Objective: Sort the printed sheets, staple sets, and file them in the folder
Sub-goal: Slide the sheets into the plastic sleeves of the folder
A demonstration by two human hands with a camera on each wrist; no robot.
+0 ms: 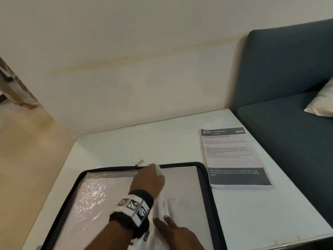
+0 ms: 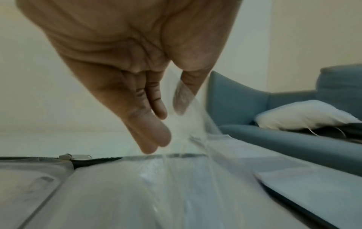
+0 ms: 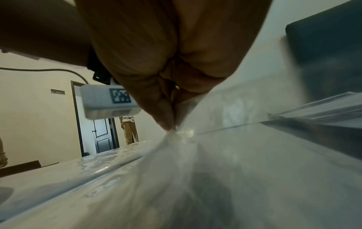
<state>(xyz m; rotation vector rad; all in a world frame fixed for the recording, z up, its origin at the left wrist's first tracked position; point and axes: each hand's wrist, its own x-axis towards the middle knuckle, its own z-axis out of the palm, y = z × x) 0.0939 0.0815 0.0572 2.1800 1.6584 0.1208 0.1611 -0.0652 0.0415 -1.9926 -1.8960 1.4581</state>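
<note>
A zip folder with a dark rim lies open on the white table, showing clear plastic sleeves. One clear sleeve is lifted off the right half. My left hand reaches to the folder's far edge and holds the sleeve's top, thumb behind the plastic and fingers in front. My right hand, near the front edge, pinches the same sleeve between its fingertips. A stack of printed sheets headed "BATHROOM" lies on the table right of the folder, untouched.
The zipper pull sticks out past the folder's far edge. A blue sofa with a white pillow stands against the table's right side. The wall runs behind. A person stands in a distant doorway.
</note>
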